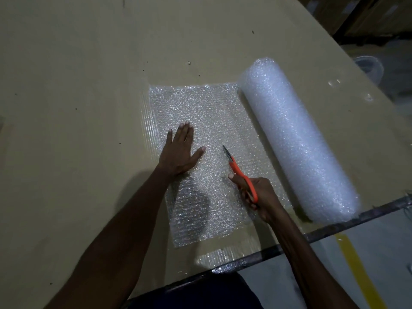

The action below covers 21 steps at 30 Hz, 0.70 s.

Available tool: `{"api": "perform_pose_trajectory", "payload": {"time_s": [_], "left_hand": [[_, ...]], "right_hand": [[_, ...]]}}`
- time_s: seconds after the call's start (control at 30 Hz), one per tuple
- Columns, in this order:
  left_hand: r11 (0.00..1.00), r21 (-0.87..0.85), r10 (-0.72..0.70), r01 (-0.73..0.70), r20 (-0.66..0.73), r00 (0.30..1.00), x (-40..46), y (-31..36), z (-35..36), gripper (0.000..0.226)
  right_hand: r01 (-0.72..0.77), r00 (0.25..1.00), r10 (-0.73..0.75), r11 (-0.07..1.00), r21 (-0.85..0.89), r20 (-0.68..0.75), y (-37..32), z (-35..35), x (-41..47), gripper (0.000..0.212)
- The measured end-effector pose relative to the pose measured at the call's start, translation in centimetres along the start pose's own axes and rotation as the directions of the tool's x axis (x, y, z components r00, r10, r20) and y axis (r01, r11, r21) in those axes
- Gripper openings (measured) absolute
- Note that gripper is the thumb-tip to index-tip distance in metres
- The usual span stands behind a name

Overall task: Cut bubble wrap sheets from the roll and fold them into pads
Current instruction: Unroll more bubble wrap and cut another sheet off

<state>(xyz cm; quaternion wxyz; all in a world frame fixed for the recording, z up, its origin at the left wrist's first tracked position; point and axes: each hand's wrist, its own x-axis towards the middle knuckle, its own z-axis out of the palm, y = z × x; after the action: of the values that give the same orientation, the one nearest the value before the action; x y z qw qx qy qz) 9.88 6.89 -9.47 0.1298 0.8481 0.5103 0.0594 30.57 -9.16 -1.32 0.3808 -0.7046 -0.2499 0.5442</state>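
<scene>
The big brown table (78,74) has bubble wrap on it. On the left side, the left hand (179,151) lies flat on the bubble wrap sheet (200,112). Its fingers are straight and spread out, and it holds nothing. It just presses the sheet down so it stays still.

Next comes the right hand (256,195). Its fingers are curled through the handles of the orange scissors (242,175). The blades look closed, and the tip points away from the person, over the sheet.

On the right lies the fat bubble wrap roll (296,139). The sheet is still joined to it.

I think the cutting is going on now. To do it well, keep the flat hand pressing hard and away from the blades. Cut in a straight line, side by side with the roll, with slow snips.
</scene>
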Motion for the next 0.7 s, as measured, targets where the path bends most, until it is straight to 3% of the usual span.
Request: {"api": "perform_pose_trajectory", "payload": {"time_s": [0.7], "left_hand": [[1.000, -0.025, 0.000, 0.000, -0.009, 1.000, 0.0, 0.0, 0.2, 0.088]], "right_hand": [[-0.004, 1.000, 0.003, 0.999, -0.049, -0.020, -2.0, 1.1, 1.6, 0.050]]}}
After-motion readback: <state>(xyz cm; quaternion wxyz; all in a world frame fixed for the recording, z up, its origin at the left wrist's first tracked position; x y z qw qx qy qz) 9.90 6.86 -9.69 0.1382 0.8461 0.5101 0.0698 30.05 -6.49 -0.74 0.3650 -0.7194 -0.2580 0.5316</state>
